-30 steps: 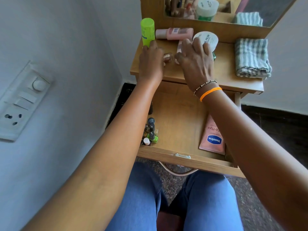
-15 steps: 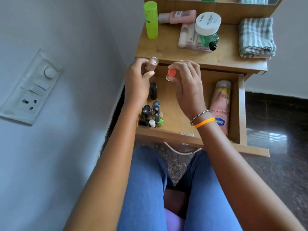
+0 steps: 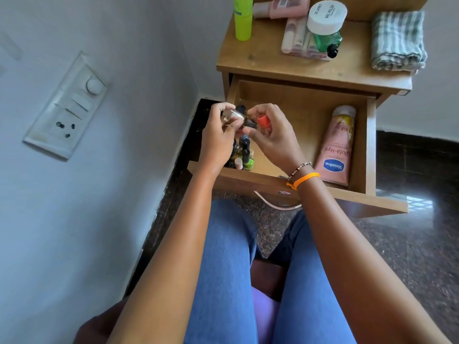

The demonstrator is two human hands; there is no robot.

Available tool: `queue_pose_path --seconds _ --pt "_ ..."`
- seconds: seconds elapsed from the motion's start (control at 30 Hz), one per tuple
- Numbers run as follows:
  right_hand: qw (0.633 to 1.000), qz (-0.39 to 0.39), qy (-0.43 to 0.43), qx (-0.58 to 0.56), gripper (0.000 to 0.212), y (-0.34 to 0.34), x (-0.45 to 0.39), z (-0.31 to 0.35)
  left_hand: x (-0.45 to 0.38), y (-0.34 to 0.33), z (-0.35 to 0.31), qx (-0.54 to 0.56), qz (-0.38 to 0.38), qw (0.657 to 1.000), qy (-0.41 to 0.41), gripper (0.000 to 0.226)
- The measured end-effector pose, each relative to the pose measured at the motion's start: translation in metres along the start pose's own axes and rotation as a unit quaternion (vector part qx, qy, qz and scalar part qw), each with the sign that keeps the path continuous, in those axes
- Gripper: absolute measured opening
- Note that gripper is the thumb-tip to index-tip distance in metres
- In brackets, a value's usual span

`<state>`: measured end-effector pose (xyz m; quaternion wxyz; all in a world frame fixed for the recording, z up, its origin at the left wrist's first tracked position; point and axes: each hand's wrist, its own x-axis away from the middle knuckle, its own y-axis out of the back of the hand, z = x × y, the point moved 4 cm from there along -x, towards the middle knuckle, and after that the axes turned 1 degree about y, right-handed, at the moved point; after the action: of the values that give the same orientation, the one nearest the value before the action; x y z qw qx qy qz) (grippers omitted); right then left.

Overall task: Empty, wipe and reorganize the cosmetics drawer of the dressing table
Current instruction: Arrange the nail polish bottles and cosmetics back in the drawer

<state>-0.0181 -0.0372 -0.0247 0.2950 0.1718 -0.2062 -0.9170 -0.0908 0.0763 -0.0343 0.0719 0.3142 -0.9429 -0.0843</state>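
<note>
The wooden drawer (image 3: pixel 298 100) of the dressing table stands pulled out. Over its left half, my left hand (image 3: pixel 218 137) grips a small brown bottle with a silvery end (image 3: pixel 236 116). Close beside it, my right hand (image 3: pixel 270 137) pinches a small orange-red bottle (image 3: pixel 263 121). Below the hands, a cluster of several nail polish bottles (image 3: pixel 244 156) stands in the drawer's front left corner. A pink Vaseline tube (image 3: pixel 336 147) lies along the drawer's right side.
On the table top (image 3: pixel 260 60) stand a lime green bottle (image 3: pixel 243 18), pink tubes (image 3: pixel 280 7), a white-lidded jar (image 3: pixel 326 14) over a green bottle (image 3: pixel 326 42), and a folded striped cloth (image 3: pixel 397 39). A wall with a switch panel (image 3: pixel 67 108) is at left. My knees sit below the drawer front.
Both hands came down from the table top to over the drawer's left half, each carrying a small bottle. They now hold the two bottles close together.
</note>
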Motion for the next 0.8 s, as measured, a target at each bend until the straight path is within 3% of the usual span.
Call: queue_pose_path --seconds 0.27,0.4,0.53,0.63,0.8 --pt "0.999 -0.032 -0.038 0.017 0.028 0.007 -0.004 -0.009 -0.004 -0.008 -0.004 0.049 0.022 0.998 0.040 0.017" --pt "0.995 -0.074 -0.062 0.017 0.022 0.015 -0.004 -0.019 -0.014 -0.004 -0.007 -0.182 0.007 0.982 -0.044 0.022" --pt "0.991 -0.078 -0.076 0.080 0.022 0.019 -0.006 -0.030 -0.019 -0.002 -0.001 -0.411 -0.009 0.909 -0.074 0.022" --pt "0.986 -0.039 -0.107 0.123 0.023 0.015 -0.008 -0.039 -0.022 -0.007 0.001 -0.457 0.025 0.886 -0.073 0.024" --pt "0.973 0.063 -0.139 0.176 0.026 -0.001 -0.015 -0.048 -0.023 -0.014 -0.003 -0.471 0.060 0.876 -0.084 0.027"
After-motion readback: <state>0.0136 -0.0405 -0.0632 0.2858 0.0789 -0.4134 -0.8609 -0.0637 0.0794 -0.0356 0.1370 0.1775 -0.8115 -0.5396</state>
